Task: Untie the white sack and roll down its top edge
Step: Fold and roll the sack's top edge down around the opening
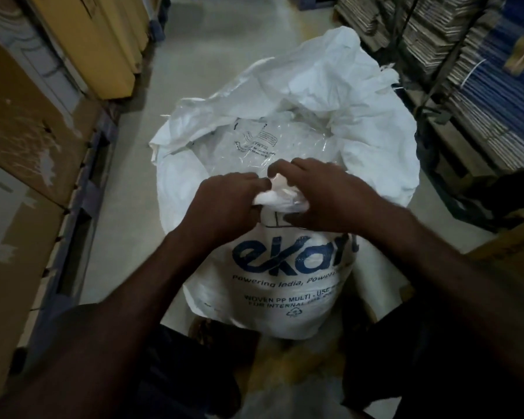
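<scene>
A white woven sack with blue printed lettering stands on the floor right in front of me. Its top is bunched into a tight knot. My left hand grips the left side of that knot. My right hand closes over its right side, fingers curled on the bunched fabric. Both hands touch at the knot. Behind it stands a larger white sack, open at the top, with a clear plastic liner showing inside.
Stacked cardboard boxes line the left side of a narrow aisle. Shelving with flat-packed cartons runs along the right. A brown box sits close at my right. Pale bare floor stretches ahead.
</scene>
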The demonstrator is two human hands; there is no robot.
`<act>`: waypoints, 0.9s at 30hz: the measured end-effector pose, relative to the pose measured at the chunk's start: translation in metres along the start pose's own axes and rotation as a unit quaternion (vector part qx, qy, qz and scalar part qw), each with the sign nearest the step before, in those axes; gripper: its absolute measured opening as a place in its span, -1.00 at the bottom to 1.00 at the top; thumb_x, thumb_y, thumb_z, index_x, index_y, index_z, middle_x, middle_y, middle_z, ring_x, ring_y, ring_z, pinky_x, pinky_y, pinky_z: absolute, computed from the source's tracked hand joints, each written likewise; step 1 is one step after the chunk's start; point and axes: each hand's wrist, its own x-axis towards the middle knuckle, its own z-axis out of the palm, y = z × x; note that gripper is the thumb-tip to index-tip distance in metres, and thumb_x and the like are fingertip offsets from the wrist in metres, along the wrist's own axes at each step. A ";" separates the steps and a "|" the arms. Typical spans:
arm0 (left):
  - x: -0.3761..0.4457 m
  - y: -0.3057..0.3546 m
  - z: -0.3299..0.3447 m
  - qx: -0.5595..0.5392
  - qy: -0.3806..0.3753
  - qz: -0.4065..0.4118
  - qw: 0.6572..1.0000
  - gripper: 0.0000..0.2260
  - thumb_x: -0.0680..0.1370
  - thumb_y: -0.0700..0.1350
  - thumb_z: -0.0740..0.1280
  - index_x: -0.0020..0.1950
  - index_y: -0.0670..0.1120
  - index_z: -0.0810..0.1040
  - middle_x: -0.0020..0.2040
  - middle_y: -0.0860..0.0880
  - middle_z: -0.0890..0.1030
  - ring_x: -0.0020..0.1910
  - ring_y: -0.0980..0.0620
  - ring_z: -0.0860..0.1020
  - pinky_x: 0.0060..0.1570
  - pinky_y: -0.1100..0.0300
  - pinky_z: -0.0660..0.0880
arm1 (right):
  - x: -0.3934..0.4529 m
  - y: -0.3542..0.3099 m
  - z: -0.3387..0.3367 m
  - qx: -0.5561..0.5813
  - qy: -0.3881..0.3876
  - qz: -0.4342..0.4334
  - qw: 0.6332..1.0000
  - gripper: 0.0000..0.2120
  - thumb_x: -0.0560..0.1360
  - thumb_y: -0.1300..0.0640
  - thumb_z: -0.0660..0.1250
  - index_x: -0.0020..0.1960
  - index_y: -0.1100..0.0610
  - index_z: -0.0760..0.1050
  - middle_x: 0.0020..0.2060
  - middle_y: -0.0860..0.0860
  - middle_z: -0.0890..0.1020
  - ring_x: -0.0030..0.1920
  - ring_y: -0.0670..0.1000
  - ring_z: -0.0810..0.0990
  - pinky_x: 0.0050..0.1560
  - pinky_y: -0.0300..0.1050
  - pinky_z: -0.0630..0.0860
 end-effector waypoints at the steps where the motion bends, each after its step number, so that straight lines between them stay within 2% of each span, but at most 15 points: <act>1: -0.001 0.001 0.000 0.003 0.013 0.008 1.000 -0.75 0.46 -0.10 0.37 0.12 0.03 0.67 -0.10 0.01 0.68 -0.11 -0.15 0.67 -0.27 0.06 0.49 | -0.003 0.015 -0.006 -0.043 -0.034 0.020 0.998 -0.09 0.28 -0.36 0.49 0.54 -0.27 0.19 0.30 -0.07 0.55 0.22 0.10 0.56 0.14 0.16 0.48; 3: -0.003 0.000 0.001 0.015 0.043 0.013 0.999 -0.79 0.44 -0.15 0.36 0.05 -0.02 0.65 -0.11 0.00 0.66 -0.13 -0.16 0.64 -0.32 0.01 0.50 | -0.011 0.046 -0.016 -0.094 -0.136 0.083 0.983 0.06 0.21 -0.48 0.51 0.60 -0.37 0.10 0.60 -0.12 0.31 0.52 0.14 0.35 0.43 0.52 0.18; 5: -0.002 -0.006 0.001 0.032 0.066 0.012 0.997 -0.80 0.43 -0.21 0.40 0.04 -0.07 0.65 -0.10 -0.04 0.65 -0.13 -0.18 0.62 -0.33 -0.03 0.50 | -0.018 0.067 -0.020 -0.065 -0.170 0.128 0.975 -0.02 0.26 -0.37 0.59 0.57 -0.35 0.21 0.64 -0.20 0.23 0.63 0.05 0.22 0.48 0.61 -0.10; 6: -0.001 -0.011 0.002 0.040 0.079 0.007 0.996 -0.80 0.43 -0.25 0.43 0.03 -0.09 0.65 -0.10 -0.06 0.64 -0.13 -0.20 0.61 -0.33 -0.04 0.50 | -0.019 0.074 -0.021 -0.043 -0.146 0.135 0.979 -0.10 0.30 -0.28 0.61 0.55 -0.31 0.28 0.60 -0.20 0.31 0.62 0.00 0.27 0.50 0.58 -0.10; 8: 0.006 -0.028 -0.002 0.058 0.111 -0.013 0.992 -0.83 0.43 -0.27 0.44 -0.01 -0.09 0.63 -0.12 -0.10 0.63 -0.14 -0.23 0.61 -0.28 -0.08 0.50 | -0.018 0.079 -0.024 -0.017 -0.065 0.131 0.989 -0.28 0.39 -0.10 0.58 0.49 -0.22 0.41 0.46 -0.12 0.49 0.47 0.03 0.49 0.52 0.40 0.17; 10: 0.016 -0.052 -0.008 0.084 0.140 -0.040 0.986 -0.92 0.47 -0.22 0.37 -0.07 -0.07 0.58 -0.16 -0.13 0.61 -0.14 -0.25 0.60 -0.20 -0.12 0.45 | -0.015 0.069 -0.020 -0.025 0.014 0.107 0.994 -0.42 0.40 0.05 0.53 0.40 -0.11 0.51 0.23 0.02 0.61 0.17 0.19 0.65 0.23 0.14 0.49; 12: 0.023 -0.082 -0.012 0.135 0.160 -0.073 0.975 -0.96 0.50 -0.16 0.31 -0.12 -0.02 0.51 -0.17 -0.13 0.60 -0.12 -0.27 0.58 -0.13 -0.11 0.37 | -0.010 0.043 -0.012 -0.073 0.053 0.082 0.993 -0.45 0.34 0.13 0.51 0.32 -0.02 0.54 -0.02 0.12 0.62 -0.11 0.27 0.63 0.00 0.08 0.48; 15: 0.025 -0.112 -0.004 0.157 0.155 -0.161 0.962 -0.90 0.50 -0.19 0.29 -0.13 0.00 0.43 -0.15 -0.14 0.58 -0.11 -0.28 0.55 -0.11 -0.12 0.38 | 0.001 -0.008 0.001 -0.110 0.086 0.032 0.990 -0.40 0.23 0.15 0.55 0.24 0.00 0.49 -0.20 0.09 0.60 -0.31 0.20 0.55 -0.09 0.02 0.41; 17: 0.021 -0.116 0.004 0.150 0.135 -0.211 0.956 -0.90 0.47 -0.24 0.28 -0.14 -0.03 0.46 -0.14 -0.16 0.60 -0.10 -0.30 0.55 -0.11 -0.13 0.36 | 0.006 -0.036 0.005 -0.107 0.129 -0.006 0.986 -0.48 0.24 0.16 0.53 0.17 0.02 0.48 -0.30 0.04 0.55 -0.43 0.17 0.40 -0.20 -0.05 0.35; 19: 0.019 -0.116 0.009 0.136 0.112 -0.232 0.957 -0.89 0.49 -0.28 0.29 -0.16 -0.08 0.48 -0.15 -0.18 0.60 -0.11 -0.30 0.55 -0.08 -0.15 0.37 | 0.006 -0.052 0.010 -0.089 0.162 -0.030 0.982 -0.58 0.27 0.23 0.44 0.09 0.03 0.48 -0.40 -0.02 0.40 -0.46 0.11 0.21 -0.27 -0.08 0.29; 21: 0.024 -0.118 0.005 0.099 0.104 -0.220 0.965 -0.90 0.51 -0.25 0.30 -0.20 -0.10 0.49 -0.16 -0.21 0.60 -0.13 -0.30 0.57 -0.02 -0.19 0.44 | 0.005 -0.058 0.016 -0.082 0.176 -0.036 0.980 -0.62 0.29 0.31 0.35 0.06 0.03 0.48 -0.41 -0.04 0.28 -0.46 0.10 0.18 -0.28 -0.06 0.32; 23: 0.028 -0.125 -0.008 0.062 0.103 -0.207 0.971 -0.96 0.48 -0.20 0.33 -0.14 -0.08 0.55 -0.06 -0.18 0.62 0.02 -0.28 0.60 0.29 -0.27 0.44 | 0.007 -0.058 0.021 -0.086 0.190 -0.035 0.977 -0.64 0.31 0.38 0.26 0.02 0.05 0.51 -0.40 -0.04 0.26 -0.45 0.11 0.19 -0.27 -0.03 0.34; 24: 0.029 -0.128 -0.015 0.039 0.095 -0.198 0.975 -0.86 0.46 -0.22 0.35 -0.03 -0.03 0.59 0.06 -0.13 0.63 0.18 -0.23 0.59 0.49 -0.35 0.27 | 0.008 -0.056 0.021 -0.090 0.201 -0.032 0.975 -0.64 0.31 0.40 0.21 -0.01 0.06 0.53 -0.41 -0.03 0.26 -0.46 0.11 0.20 -0.27 -0.02 0.34; 25: 0.027 -0.129 -0.023 0.018 0.067 -0.181 0.981 -0.69 0.42 -0.25 0.38 0.11 0.03 0.61 0.20 -0.05 0.62 0.36 -0.16 0.53 0.58 -0.43 0.05 | 0.010 -0.055 0.021 -0.095 0.214 -0.030 0.972 -0.62 0.31 0.41 0.16 -0.04 0.06 0.54 -0.42 -0.02 0.26 -0.46 0.12 0.21 -0.26 0.00 0.35; 27: 0.019 -0.117 -0.040 -0.011 -0.022 -0.113 0.993 -0.38 0.37 -0.31 0.42 0.36 0.16 0.54 0.45 0.08 0.53 0.62 0.00 0.34 0.60 -0.46 -0.21 | 0.014 -0.054 0.020 -0.104 0.239 -0.031 0.965 -0.60 0.33 0.44 0.11 -0.07 0.06 0.55 -0.43 0.01 0.30 -0.47 0.12 0.24 -0.22 0.04 0.40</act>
